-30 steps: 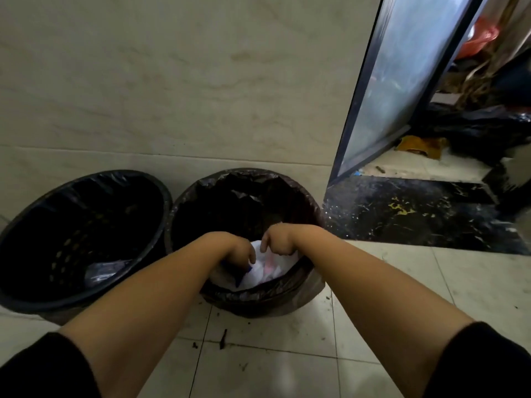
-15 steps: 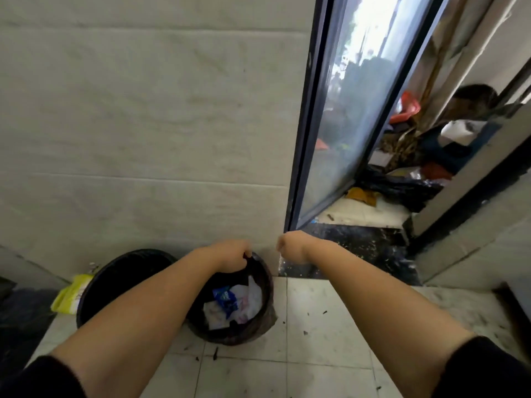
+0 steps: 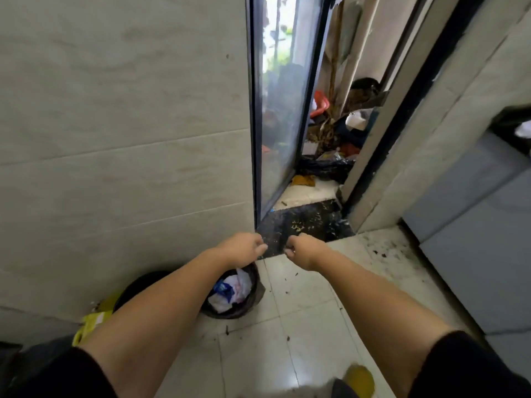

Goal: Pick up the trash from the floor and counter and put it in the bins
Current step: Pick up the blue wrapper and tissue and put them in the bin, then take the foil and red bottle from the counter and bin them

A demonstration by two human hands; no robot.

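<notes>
White and blue crumpled wrappers and paper (image 3: pixel 230 291) now lie down in the round black bin with a dark bag liner (image 3: pixel 253 300), and it looks much farther away than a second ago, when both hands were down inside it. The left hand (image 3: pixel 244 248) and the right hand (image 3: pixel 304 249) are up above the bin with fingers curled in, and they hold nothing I can see. So that bit of trash looks done. A second black bin (image 3: pixel 135 285) sits just beside it, mostly hidden by the left arm. A yellow bag (image 3: pixel 92 326) lies by the wall, and small dark crumbs (image 3: pixel 382 251) dot the pale floor tiles (image 3: pixel 301 340) near the glass door (image 3: pixel 281 110)
</notes>
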